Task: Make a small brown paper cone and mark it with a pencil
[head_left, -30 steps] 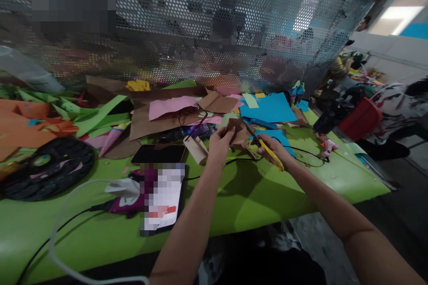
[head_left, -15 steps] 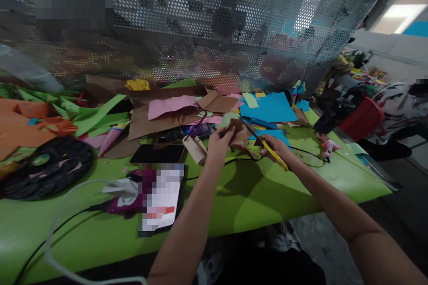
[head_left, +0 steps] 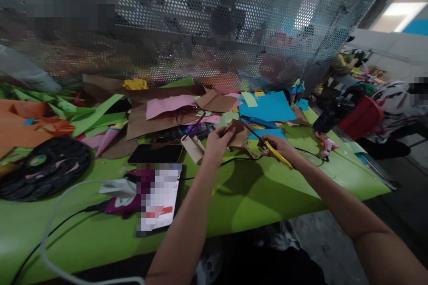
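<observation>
My L hand (head_left: 216,143) pinches brn paper (head_left: 238,136), R hand (head_left: 277,147) grips yel-handled scissors (head_left: 279,156), blades nr paper, over green counter (head_left: 257,209)

The person's bare right hand (head_left: 280,146) and the dark-bladed scissors with yellow plastic handles (head_left: 274,151) sit a little farther right than a second ago; the blade tip lies more to the right and nearer, over against the angular brown paper piece (head_left: 237,135); the yellow handles, broader earlier, show as a slimmer strip; the green-topped table (head_left: 274,200) sits slightly farther left in view; a distant person's head, far right, is now out of sight.
</observation>
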### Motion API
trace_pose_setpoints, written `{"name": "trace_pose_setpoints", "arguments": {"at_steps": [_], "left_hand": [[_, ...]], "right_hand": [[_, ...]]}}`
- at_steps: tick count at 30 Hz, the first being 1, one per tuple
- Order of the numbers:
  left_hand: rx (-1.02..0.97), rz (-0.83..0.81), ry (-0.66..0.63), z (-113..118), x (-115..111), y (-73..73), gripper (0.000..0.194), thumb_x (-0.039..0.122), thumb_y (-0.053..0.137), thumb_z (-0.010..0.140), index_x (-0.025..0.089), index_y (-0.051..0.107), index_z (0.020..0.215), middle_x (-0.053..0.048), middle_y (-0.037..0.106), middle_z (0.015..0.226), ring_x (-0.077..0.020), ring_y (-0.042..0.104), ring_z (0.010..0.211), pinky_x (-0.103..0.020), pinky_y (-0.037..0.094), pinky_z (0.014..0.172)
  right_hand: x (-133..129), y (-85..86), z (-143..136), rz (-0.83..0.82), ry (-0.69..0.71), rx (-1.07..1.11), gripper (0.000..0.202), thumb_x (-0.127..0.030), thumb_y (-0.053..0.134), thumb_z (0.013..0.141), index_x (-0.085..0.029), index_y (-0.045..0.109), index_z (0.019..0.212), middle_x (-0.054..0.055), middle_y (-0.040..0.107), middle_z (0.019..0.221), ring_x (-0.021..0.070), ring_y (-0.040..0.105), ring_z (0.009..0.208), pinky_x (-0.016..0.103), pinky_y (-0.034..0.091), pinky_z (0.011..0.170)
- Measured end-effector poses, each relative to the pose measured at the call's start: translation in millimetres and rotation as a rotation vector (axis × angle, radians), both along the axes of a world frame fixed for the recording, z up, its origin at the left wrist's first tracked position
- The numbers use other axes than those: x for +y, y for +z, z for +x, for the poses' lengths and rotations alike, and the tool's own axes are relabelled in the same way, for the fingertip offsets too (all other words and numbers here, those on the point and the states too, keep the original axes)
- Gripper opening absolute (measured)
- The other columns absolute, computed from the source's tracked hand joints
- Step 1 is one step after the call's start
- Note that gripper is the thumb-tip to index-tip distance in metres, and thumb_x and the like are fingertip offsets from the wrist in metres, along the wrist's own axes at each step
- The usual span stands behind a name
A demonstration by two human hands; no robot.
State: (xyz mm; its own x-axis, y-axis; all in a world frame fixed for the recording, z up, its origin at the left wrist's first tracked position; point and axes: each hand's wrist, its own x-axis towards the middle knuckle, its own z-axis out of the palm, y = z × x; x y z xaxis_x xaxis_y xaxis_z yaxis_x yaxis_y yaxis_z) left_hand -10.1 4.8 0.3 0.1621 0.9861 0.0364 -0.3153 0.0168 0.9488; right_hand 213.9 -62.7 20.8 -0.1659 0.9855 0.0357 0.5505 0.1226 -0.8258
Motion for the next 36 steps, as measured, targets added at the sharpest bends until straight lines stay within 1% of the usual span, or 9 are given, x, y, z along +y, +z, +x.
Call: {"name": "trace_pose_setpoints", "arguments": {"at_steps": [5, 10, 15, 19, 24, 28, 31, 33, 36], "left_hand": [[0.036, 0.023, -0.017, -2.8, -1.6, 3.0, 0.047, 0.053, 0.086, 0.057, 0.015, 0.077, 0.084, -0.003, 0.074, 0.081, -0.0162, 0.064, 0.073, -0.026, 0.051, 0.07], [0.079, 0.036, -0.009, -3.4, -3.8, 5.0, 0.043, 0.052, 0.085, 0.059, 0.015, 0.076, 0.08, -0.002, 0.072, 0.078, -0.0153, 0.061, 0.073, -0.025, 0.048, 0.067], [0.044, 0.014, -0.005, -1.6, -1.0, 1.1, 0.046, 0.052, 0.084, 0.059, 0.015, 0.074, 0.085, -0.003, 0.073, 0.082, -0.0163, 0.063, 0.076, -0.027, 0.05, 0.072], [0.064, 0.066, 0.031, 0.6, 3.6, -6.4, 0.038, 0.048, 0.081, 0.064, 0.017, 0.07, 0.082, -0.001, 0.07, 0.078, -0.0151, 0.062, 0.073, -0.026, 0.049, 0.071], [0.073, 0.144, 0.12, 3.3, 4.5, -8.8, 0.029, 0.041, 0.077, 0.067, 0.019, 0.064, 0.081, -0.001, 0.07, 0.082, -0.0165, 0.064, 0.079, -0.029, 0.051, 0.077], [0.035, 0.131, 0.17, 4.3, 2.7, -5.6, 0.029, 0.036, 0.077, 0.064, 0.02, 0.062, 0.083, 0.0, 0.069, 0.083, -0.0166, 0.064, 0.081, -0.029, 0.053, 0.078], [-0.017, 0.097, 0.185, 5.0, 3.1, -6.6, 0.034, 0.033, 0.078, 0.061, 0.02, 0.062, 0.088, 0.0, 0.069, 0.086, -0.0164, 0.065, 0.08, -0.03, 0.054, 0.077], [-0.031, 0.091, 0.2, 5.5, 4.0, -8.4, 0.037, 0.031, 0.078, 0.06, 0.02, 0.063, 0.091, 0.0, 0.07, 0.088, -0.0164, 0.065, 0.079, -0.03, 0.054, 0.076], [-0.017, 0.107, 0.222, 6.2, 4.4, -9.7, 0.036, 0.03, 0.078, 0.06, 0.019, 0.066, 0.092, -0.001, 0.071, 0.088, -0.0161, 0.065, 0.078, -0.031, 0.054, 0.079]], "right_hand": [[0.6, 1.3, 3.7, 0.023, 0.031, 0.015, 0.044, -0.054, 0.076, 0.068, -0.019, 0.063, 0.092, 0.002, 0.062, 0.08, 0.0166, 0.052, 0.069, 0.027, 0.04, 0.061], [-0.6, 6.8, 5.6, 0.01, 0.043, 0.024, 0.038, -0.046, 0.078, 0.068, -0.02, 0.065, 0.09, 0.002, 0.064, 0.079, 0.0161, 0.055, 0.067, 0.025, 0.039, 0.056], [-2.8, 8.0, 2.9, -0.002, 0.004, 0.109, 0.04, -0.053, 0.076, 0.071, -0.02, 0.061, 0.088, -0.001, 0.057, 0.07, 0.0132, 0.051, 0.058, 0.024, 0.037, 0.05], [-5.5, 1.1, -0.3, -0.037, -0.029, 0.156, 0.043, -0.061, 0.068, 0.079, -0.022, 0.057, 0.096, -0.004, 0.049, 0.066, 0.0106, 0.044, 0.05, 0.022, 0.037, 0.043], [-1.5, -0.4, -0.5, -0.02, -0.028, 0.199, 0.045, -0.062, 0.063, 0.083, -0.022, 0.055, 0.102, -0.004, 0.049, 0.074, 0.0096, 0.044, 0.054, 0.029, 0.055, 0.06], [8.3, 14.9, 9.6, 0.042, -0.115, 0.134, 0.049, -0.063, 0.069, 0.077, -0.022, 0.056, 0.101, -0.002, 0.049, 0.079, 0.0125, 0.048, 0.061, 0.029, 0.053, 0.057], [8.6, 24.7, 14.0, 0.129, -0.093, 0.009, 0.049, -0.064, 0.067, 0.08, -0.022, 0.056, 0.102, 0.001, 0.053, 0.084, 0.0166, 0.052, 0.071, 0.03, 0.05, 0.062], [5.5, 24.1, 10.8, 0.186, -0.048, -0.057, 0.049, -0.065, 0.062, 0.083, -0.021, 0.056, 0.103, 0.003, 0.056, 0.088, 0.0179, 0.053, 0.075, 0.032, 0.049, 0.067], [1.8, 12.3, -0.6, 0.188, 0.02, -0.075, 0.051, -0.068, 0.055, 0.086, -0.021, 0.053, 0.104, 0.004, 0.057, 0.088, 0.0186, 0.052, 0.076, 0.034, 0.047, 0.069]]}}
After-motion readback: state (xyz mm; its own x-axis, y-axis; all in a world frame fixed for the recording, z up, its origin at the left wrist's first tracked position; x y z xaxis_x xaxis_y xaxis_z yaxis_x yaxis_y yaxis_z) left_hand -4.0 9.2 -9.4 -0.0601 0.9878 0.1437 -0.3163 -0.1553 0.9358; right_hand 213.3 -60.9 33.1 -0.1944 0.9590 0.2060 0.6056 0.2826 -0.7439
